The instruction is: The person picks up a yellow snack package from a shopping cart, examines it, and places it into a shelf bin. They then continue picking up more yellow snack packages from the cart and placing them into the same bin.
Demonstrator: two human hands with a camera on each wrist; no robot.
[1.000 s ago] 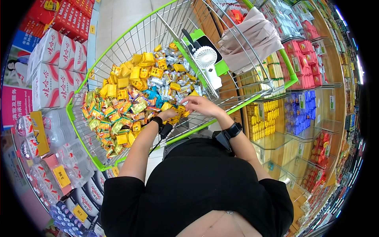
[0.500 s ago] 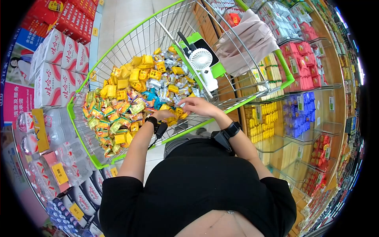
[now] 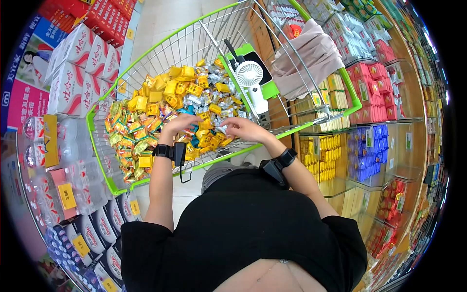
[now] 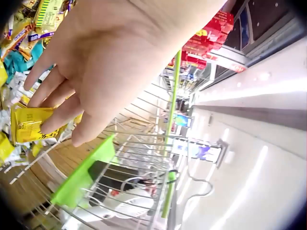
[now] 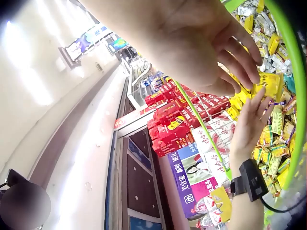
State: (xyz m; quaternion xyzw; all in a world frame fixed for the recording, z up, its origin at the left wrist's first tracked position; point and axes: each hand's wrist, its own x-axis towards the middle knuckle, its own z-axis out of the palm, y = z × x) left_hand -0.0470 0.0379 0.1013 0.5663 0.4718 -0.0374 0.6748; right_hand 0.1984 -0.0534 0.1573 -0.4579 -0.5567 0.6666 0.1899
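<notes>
My left hand reaches over the candy heap in the cart, fingers loosely bent toward the right. At its fingertips in the left wrist view is a yellow wrapped packet, partly overlapped by a finger. The right hand hovers at the near right side of the heap with relaxed, slightly curled fingers, close to yellow packets and silver-wrapped candies. Between the hands a few blue wrappers show. Orange-and-green wrapped candies fill the left part, and more yellow packets lie at the back.
The wire shopping cart has a green rim. A white handheld fan lies by its green seat panel, and a pale cloth hangs near the handle. Drink cartons stand left; shelves of bagged goods line the right.
My left hand has moved left and away from my body, off the yellow packets near the cart's close edge. The right hand stays in nearly the same place. The view has shifted slightly.
</notes>
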